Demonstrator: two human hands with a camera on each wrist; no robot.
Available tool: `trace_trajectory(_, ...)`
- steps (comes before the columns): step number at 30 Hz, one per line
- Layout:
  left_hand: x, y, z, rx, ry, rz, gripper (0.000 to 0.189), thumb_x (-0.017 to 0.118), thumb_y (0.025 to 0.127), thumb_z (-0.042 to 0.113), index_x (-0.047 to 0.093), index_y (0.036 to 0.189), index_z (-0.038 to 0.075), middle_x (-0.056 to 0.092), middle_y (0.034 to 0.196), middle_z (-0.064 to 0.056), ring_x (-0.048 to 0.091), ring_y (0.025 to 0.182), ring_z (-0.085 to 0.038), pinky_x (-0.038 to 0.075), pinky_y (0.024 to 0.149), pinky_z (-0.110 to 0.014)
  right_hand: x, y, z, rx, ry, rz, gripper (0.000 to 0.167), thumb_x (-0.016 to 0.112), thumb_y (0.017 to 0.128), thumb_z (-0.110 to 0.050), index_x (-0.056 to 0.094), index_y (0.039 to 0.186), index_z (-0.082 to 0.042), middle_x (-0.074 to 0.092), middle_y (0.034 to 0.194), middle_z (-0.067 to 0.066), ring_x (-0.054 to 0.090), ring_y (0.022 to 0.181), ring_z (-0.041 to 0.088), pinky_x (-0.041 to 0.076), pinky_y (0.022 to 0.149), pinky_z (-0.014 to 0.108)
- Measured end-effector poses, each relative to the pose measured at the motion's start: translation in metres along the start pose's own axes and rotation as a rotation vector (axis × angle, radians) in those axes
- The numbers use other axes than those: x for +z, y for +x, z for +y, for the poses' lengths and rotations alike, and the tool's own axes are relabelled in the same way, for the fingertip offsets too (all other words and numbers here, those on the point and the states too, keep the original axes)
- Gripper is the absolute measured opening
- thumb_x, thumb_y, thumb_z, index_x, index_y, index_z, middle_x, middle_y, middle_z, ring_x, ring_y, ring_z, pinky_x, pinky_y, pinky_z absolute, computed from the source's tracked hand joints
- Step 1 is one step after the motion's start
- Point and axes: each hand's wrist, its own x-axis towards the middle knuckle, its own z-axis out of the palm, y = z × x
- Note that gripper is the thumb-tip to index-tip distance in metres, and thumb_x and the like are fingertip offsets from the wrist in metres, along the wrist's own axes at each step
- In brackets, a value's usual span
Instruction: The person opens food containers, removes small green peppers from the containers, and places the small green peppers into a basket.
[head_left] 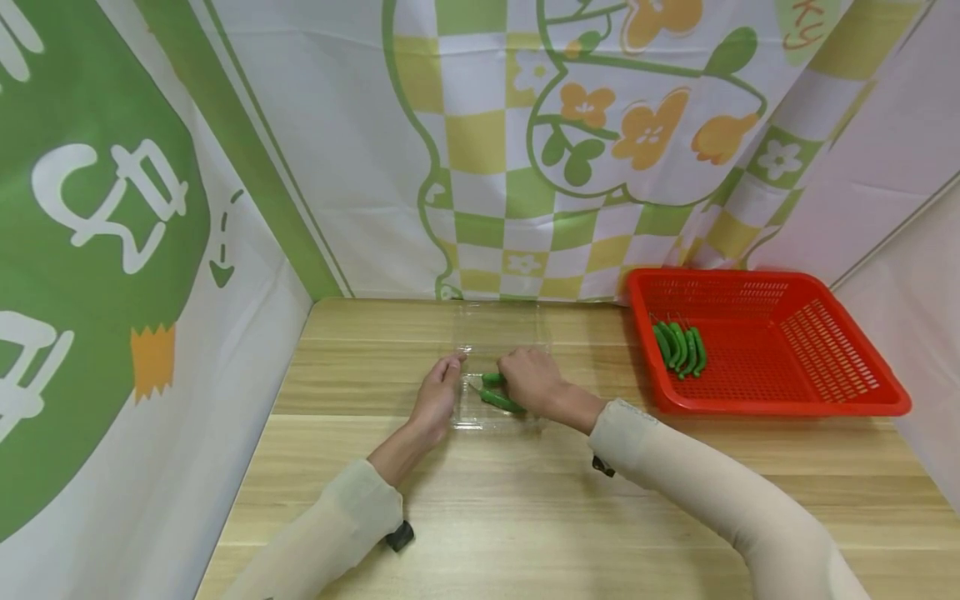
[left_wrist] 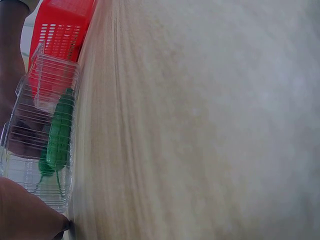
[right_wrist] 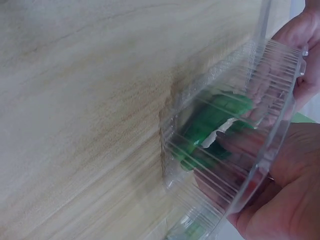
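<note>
A clear plastic box (head_left: 487, 424) lies on the table with its lid (head_left: 498, 325) flipped back toward the wall. My left hand (head_left: 437, 396) grips the box's left side, thumb at the rim. Inside the box, a green chili pepper (head_left: 501, 402) lies near the front wall, its stem toward the left. Behind it is a second green chili pepper (head_left: 491, 379), partly hidden under my right hand (head_left: 532, 379). The right fingers reach down into the box and hold that second pepper, as the right wrist view shows through the clear wall.
To the right stands a red plastic basket (head_left: 780, 407) with several green chili peppers (head_left: 681, 348) at its left end. The wooden table (head_left: 480, 508) meets a patterned cloth (head_left: 480, 200) at the back and another cloth on the left.
</note>
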Motion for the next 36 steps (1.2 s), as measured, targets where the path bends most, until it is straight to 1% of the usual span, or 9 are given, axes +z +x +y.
trace_trajectory(6, 0.001, 0.000, 0.000, -0.002, -0.003, 0.001, 0.045, 0.033, 0.117, 0.021, 0.044, 0.156, 0.001, 0.026, 0.173, -0.017, 0.016, 0.161, -0.041, 0.012, 0.132, -0.057, -0.004, -0.003, 0.006, -0.004, 0.043, -0.015, 0.018, 0.074, 0.087, 0.004, 0.065, 0.076, -0.007, 0.071, 0.078, 0.013, 0.069, 0.073, 0.031, 0.062, 0.065, 0.049)
trace_trajectory(11, 0.000, 0.000, 0.000, -0.004, 0.006, 0.003, 0.045, 0.034, 0.117, 0.022, 0.044, 0.156, 0.002, 0.028, 0.173, -0.016, 0.017, 0.161, -0.041, 0.013, 0.132, -0.058, -0.009, -0.004, 0.009, -0.008, 0.071, -0.016, 0.019, 0.068, 0.084, 0.009, 0.064, 0.074, -0.006, 0.068, 0.074, 0.014, 0.066, 0.067, 0.028, 0.061, 0.062, 0.047)
trace_trajectory(13, 0.000, 0.000, -0.001, -0.005, 0.009, 0.001, 0.045, 0.034, 0.117, 0.022, 0.044, 0.156, 0.003, 0.028, 0.173, -0.017, 0.017, 0.161, -0.041, 0.013, 0.131, -0.059, -0.011, -0.004, 0.010, -0.009, 0.078, -0.010, 0.022, 0.066, 0.084, 0.011, 0.062, 0.072, -0.006, 0.067, 0.071, 0.013, 0.063, 0.064, 0.026, 0.061, 0.061, 0.046)
trace_trajectory(17, -0.001, 0.001, -0.001, -0.001, 0.007, -0.005, 0.045, 0.033, 0.117, 0.022, 0.044, 0.156, 0.002, 0.028, 0.172, -0.019, 0.016, 0.161, -0.042, 0.012, 0.131, -0.059, -0.017, -0.004, 0.010, -0.008, 0.088, -0.001, 0.028, 0.063, 0.089, 0.010, 0.057, 0.068, -0.008, 0.061, 0.066, 0.008, 0.056, 0.060, 0.021, 0.060, 0.058, 0.043)
trace_trajectory(21, -0.001, 0.001, -0.002, 0.001, 0.003, -0.001, 0.044, 0.033, 0.117, 0.022, 0.045, 0.155, 0.002, 0.029, 0.172, -0.019, 0.017, 0.161, -0.041, 0.013, 0.132, -0.059, -0.024, -0.005, 0.010, -0.011, 0.112, 0.020, 0.032, 0.064, 0.091, 0.006, 0.055, 0.065, -0.011, 0.057, 0.063, 0.006, 0.053, 0.059, 0.020, 0.058, 0.056, 0.041)
trace_trajectory(25, 0.000, 0.000, -0.001, 0.000, 0.003, 0.007, 0.043, 0.034, 0.117, 0.022, 0.046, 0.154, 0.003, 0.031, 0.171, -0.018, 0.018, 0.161, -0.040, 0.014, 0.132, -0.057, -0.031, -0.006, 0.010, -0.009, 0.128, 0.034, 0.029, 0.069, 0.093, 0.004, 0.060, 0.069, -0.009, 0.062, 0.066, 0.006, 0.058, 0.062, 0.020, 0.060, 0.059, 0.042)
trace_trajectory(28, 0.000, 0.000, 0.000, 0.003, 0.002, 0.010, 0.043, 0.034, 0.117, 0.022, 0.046, 0.154, 0.003, 0.031, 0.171, -0.018, 0.019, 0.161, -0.040, 0.014, 0.132, -0.057, -0.035, -0.007, 0.011, -0.009, 0.119, 0.046, 0.023, 0.073, 0.094, 0.000, 0.065, 0.074, -0.006, 0.067, 0.071, 0.008, 0.064, 0.065, 0.022, 0.061, 0.061, 0.043)
trace_trajectory(32, 0.000, 0.000, 0.000, -0.001, -0.003, 0.000, 0.044, 0.033, 0.117, 0.022, 0.045, 0.155, 0.003, 0.029, 0.172, -0.019, 0.016, 0.161, -0.041, 0.012, 0.132, -0.057, -0.041, -0.008, 0.011, 0.004, 0.118, 0.039, 0.012, 0.077, 0.094, -0.003, 0.070, 0.084, -0.002, 0.072, 0.077, 0.012, 0.069, 0.071, 0.025, 0.062, 0.063, 0.043)
trace_trajectory(36, 0.000, 0.001, -0.001, -0.001, 0.001, -0.001, 0.044, 0.033, 0.117, 0.022, 0.044, 0.155, 0.002, 0.028, 0.172, -0.019, 0.016, 0.161, -0.041, 0.012, 0.132, -0.057, -0.047, -0.012, 0.013, 0.011, 0.117, 0.039, 0.011, 0.078, 0.094, -0.005, 0.071, 0.087, -0.001, 0.072, 0.080, 0.013, 0.072, 0.076, 0.029, 0.063, 0.067, 0.045)
